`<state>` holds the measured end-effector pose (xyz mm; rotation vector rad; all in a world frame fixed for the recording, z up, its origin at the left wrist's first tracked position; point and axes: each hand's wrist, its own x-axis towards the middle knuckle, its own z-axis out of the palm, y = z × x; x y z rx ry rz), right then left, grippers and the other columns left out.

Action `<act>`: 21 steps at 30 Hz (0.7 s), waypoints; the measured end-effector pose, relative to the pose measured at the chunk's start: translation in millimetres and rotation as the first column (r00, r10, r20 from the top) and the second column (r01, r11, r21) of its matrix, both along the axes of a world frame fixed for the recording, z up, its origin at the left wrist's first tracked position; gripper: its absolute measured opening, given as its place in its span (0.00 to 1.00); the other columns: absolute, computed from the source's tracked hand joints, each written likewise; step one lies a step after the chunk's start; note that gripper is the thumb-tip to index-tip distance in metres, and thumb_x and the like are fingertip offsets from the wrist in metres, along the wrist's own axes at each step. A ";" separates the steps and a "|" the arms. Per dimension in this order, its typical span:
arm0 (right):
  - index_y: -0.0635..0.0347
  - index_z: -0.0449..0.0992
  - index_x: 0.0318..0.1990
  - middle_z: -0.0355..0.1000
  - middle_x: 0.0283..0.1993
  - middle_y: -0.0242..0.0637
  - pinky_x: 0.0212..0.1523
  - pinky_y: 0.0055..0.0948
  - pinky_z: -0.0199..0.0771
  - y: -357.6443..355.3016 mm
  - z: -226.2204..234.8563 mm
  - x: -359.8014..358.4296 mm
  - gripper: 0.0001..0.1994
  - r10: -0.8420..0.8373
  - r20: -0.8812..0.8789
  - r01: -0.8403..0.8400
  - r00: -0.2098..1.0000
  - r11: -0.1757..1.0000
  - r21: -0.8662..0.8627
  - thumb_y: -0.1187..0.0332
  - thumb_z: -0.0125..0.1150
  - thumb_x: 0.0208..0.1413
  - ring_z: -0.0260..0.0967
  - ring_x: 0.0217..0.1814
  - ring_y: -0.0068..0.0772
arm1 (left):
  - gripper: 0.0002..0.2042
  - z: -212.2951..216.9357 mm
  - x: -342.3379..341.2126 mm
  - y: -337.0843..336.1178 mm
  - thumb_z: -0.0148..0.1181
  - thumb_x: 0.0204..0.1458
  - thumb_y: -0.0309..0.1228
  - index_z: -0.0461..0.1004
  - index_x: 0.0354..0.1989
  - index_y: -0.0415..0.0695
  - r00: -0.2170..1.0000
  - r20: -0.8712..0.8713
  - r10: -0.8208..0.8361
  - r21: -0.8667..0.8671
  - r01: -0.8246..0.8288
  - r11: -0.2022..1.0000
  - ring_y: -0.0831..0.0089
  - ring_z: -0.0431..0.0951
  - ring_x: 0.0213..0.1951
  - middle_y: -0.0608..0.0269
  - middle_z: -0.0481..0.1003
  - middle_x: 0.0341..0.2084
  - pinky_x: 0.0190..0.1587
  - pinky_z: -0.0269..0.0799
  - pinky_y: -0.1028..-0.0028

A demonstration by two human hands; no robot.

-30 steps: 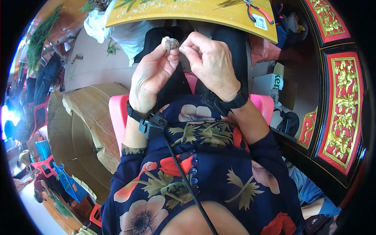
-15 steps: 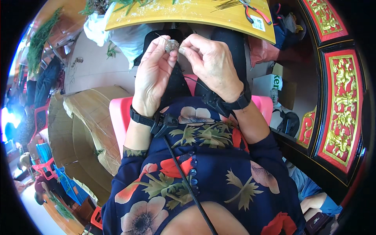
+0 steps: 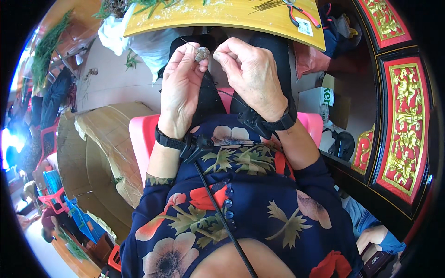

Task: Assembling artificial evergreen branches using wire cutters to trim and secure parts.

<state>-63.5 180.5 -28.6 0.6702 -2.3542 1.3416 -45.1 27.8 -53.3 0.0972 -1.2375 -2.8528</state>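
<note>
Hands meet in the upper middle of the frame, raised above the person's lap. Left hand (image 3: pixel 181 88) has thumb and forefinger pinched shut on a small grey-brown lump (image 3: pixel 201 53), which sits at the fingertips just below the table edge; its other fingers are curled loosely. Right hand (image 3: pixel 252 74) is closed, thumb and forefinger pressed together just right of the lump; whether they grip a thin strand cannot be told. A fine wire (image 3: pixel 187 43) projects up and left from the lump. Each wrist carries a black band, the left one (image 3: pixel 168 139) joined to a black cable (image 3: pixel 218 208) running down over the floral dark blue garment. Yellow table (image 3: pixel 222 16) spans the top of the frame, with red-handled pliers (image 3: pixel 301 13) at its upper right and green sprigs (image 3: pixel 148 5) at its upper left. Pink plastic stool (image 3: pixel 141 139) shows beneath the person. Flattened cardboard (image 3: pixel 99 148) lies at middle left. Red and gold carved panels (image 3: pixel 405 125) fill the right edge.
</note>
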 end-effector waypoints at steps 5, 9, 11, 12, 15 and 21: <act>0.64 0.74 0.31 0.69 0.20 0.39 0.22 0.23 0.66 7.7 0.7 -6.0 0.01 0.003 -0.014 -0.003 1.000 1.000 -0.022 0.76 0.59 0.51 0.68 0.19 0.25 | 0.05 12.7 2.2 2.1 0.50 0.60 0.30 0.70 0.39 0.43 0.995 0.007 -0.098 -0.060 0.098 0.993 0.77 0.72 0.34 0.65 0.73 0.36 0.39 0.68 0.80; 0.64 0.75 0.32 0.70 0.22 0.39 0.25 0.23 0.68 19.2 5.9 -11.8 0.02 0.069 -0.057 -0.068 0.996 0.997 0.021 0.77 0.59 0.51 0.70 0.22 0.27 | 0.05 21.4 3.3 5.5 0.49 0.61 0.31 0.69 0.37 0.44 0.988 0.043 -0.149 -0.131 0.154 0.979 0.78 0.72 0.35 0.65 0.73 0.36 0.38 0.68 0.80; 0.64 0.75 0.32 0.71 0.22 0.39 0.26 0.23 0.68 23.2 9.1 -12.7 0.02 0.098 -0.076 -0.094 0.992 0.994 0.045 0.77 0.59 0.51 0.71 0.23 0.28 | 0.05 18.6 1.3 1.0 0.49 0.61 0.31 0.69 0.38 0.44 0.974 -0.016 -0.224 -0.176 0.218 0.960 0.79 0.72 0.34 0.65 0.73 0.37 0.37 0.67 0.81; 0.64 0.75 0.32 0.71 0.23 0.39 0.26 0.23 0.69 24.5 10.4 -12.9 0.02 0.112 -0.088 -0.107 0.990 0.992 0.064 0.78 0.59 0.51 0.72 0.23 0.29 | 0.05 17.5 0.9 -0.2 0.49 0.61 0.31 0.69 0.38 0.44 0.964 -0.043 -0.262 -0.200 0.248 0.948 0.79 0.72 0.34 0.65 0.73 0.37 0.37 0.67 0.81; 0.64 0.75 0.32 0.72 0.24 0.39 0.28 0.23 0.70 27.6 12.4 -13.4 0.02 0.142 -0.111 -0.131 0.984 0.986 0.103 0.78 0.59 0.50 0.72 0.25 0.31 | 0.05 15.4 1.2 1.3 0.50 0.61 0.31 0.69 0.37 0.44 0.959 -0.027 -0.281 -0.178 0.271 0.946 0.80 0.71 0.33 0.64 0.73 0.38 0.36 0.67 0.82; 0.65 0.75 0.31 0.73 0.27 0.40 0.29 0.24 0.70 33.1 14.4 -14.8 0.02 0.217 -0.104 -0.202 0.971 0.970 0.137 0.78 0.59 0.50 0.72 0.26 0.33 | 0.05 10.7 -1.2 -5.6 0.52 0.60 0.31 0.70 0.36 0.44 0.924 -0.079 -0.374 -0.204 0.352 0.913 0.81 0.68 0.31 0.63 0.73 0.38 0.34 0.64 0.83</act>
